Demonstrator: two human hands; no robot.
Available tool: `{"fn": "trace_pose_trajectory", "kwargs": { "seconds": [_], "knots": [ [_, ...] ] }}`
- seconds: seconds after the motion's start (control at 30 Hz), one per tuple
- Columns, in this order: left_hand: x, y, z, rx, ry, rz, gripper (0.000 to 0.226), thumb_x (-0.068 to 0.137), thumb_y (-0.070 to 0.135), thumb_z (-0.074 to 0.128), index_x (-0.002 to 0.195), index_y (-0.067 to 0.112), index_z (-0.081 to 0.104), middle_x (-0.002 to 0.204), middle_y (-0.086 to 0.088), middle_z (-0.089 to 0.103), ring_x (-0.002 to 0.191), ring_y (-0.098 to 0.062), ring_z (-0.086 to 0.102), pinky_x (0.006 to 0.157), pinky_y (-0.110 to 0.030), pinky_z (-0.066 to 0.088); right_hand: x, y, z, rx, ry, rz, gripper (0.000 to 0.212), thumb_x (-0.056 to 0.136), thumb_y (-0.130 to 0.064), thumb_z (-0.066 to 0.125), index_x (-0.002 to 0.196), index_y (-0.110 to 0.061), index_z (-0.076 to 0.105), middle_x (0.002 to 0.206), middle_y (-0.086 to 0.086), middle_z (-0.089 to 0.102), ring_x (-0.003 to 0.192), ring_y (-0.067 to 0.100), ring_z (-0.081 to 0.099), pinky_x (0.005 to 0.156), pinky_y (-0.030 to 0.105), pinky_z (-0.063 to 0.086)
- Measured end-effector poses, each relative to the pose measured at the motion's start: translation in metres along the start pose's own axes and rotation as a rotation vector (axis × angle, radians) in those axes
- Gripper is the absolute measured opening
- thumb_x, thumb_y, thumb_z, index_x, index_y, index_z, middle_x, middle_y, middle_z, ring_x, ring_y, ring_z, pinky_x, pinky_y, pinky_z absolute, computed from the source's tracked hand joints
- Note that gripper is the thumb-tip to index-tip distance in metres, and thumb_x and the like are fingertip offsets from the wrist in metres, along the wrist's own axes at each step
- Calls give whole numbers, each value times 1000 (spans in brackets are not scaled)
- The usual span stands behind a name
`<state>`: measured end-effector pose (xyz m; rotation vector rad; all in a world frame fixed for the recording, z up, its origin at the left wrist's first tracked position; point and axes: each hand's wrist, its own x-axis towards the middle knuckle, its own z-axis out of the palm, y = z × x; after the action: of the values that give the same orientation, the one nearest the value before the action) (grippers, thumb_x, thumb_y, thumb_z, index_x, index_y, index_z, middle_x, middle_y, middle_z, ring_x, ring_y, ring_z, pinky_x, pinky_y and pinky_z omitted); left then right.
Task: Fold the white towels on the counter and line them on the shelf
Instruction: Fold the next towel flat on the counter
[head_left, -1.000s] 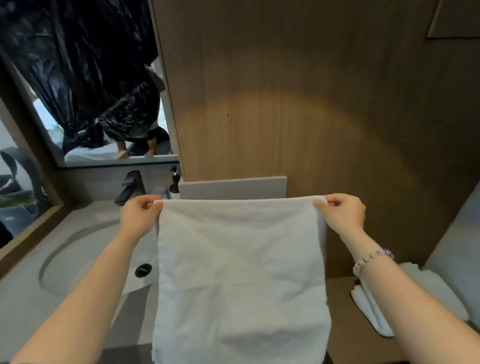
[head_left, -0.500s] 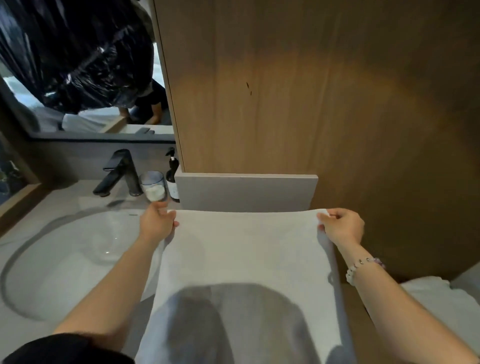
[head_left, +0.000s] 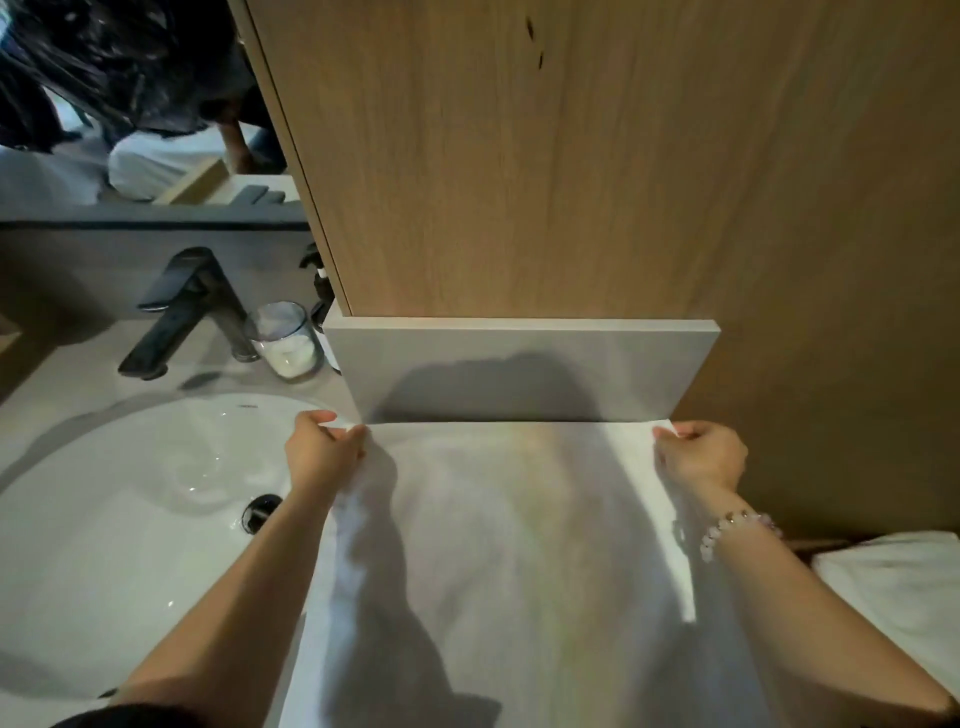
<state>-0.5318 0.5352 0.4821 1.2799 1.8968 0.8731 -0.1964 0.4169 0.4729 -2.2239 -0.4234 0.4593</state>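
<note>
Pinching the far corners of a towel (head_left: 519, 545), left grip (head_left: 324, 454) and right grip (head_left: 701, 460) hold it spread on the tabletop (head_left: 62, 364) beside the sink (head_left: 130, 493). Judgement: folding barely begun. A second towel (head_left: 893, 587) lies at right, fold unclear; shelf not in view

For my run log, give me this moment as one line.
white towel: spread on counter beside sink | left hand: pinches far-left corner | right hand: pinches far-right corner | second towel: lies at right

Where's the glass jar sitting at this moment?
The glass jar stands left of centre in the head view, just behind the sink, between the black faucet and the left end of the grey panel.
</note>
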Motion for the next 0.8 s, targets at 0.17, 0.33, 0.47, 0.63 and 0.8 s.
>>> {"fn": "trace_pose_trajectory", "kwargs": {
  "seconds": [0.17,0.33,0.47,0.63,0.8],
  "knots": [
    [7,2,9,19,23,-25,40,78,21,71,112,7,55,95,-12,69,101,-25,60,85,-27,40,10,4,5,3,54,52,18,75,-23,77,89,-12,74,102,14,71,102,30,64,99,32,46],
    [12,-2,14,129,73,21,35,76,30,75,103,11,64,96,-8,71,103,-25,62,88,-28,41,14,6,4,-41,80,44,15,72,-25,79,83,-17,73,101,12,71,103,29,63,99,33,47],
    [9,-4,16,118,98,5,35,76,29,75,102,9,64,94,-9,71,103,-26,60,87,-29,41,16,5,2,-84,68,1,13,74,-23,77,76,-21,65,101,12,71,104,29,62,99,32,46],
    [-7,6,17,116,103,50,34,84,17,66,113,3,57,114,-15,61,112,-30,52,92,-31,36,-12,-6,-4,-97,104,-115,32,79,-13,68,107,-6,56,123,16,51,107,33,54,93,32,40],
    [-80,8,34,280,-89,483,36,94,9,38,128,2,46,135,-17,44,123,-32,43,100,-33,29,-96,0,23,-278,-37,-646,42,76,-20,43,110,-2,60,116,19,58,107,37,56,87,42,47]
  ]
}}
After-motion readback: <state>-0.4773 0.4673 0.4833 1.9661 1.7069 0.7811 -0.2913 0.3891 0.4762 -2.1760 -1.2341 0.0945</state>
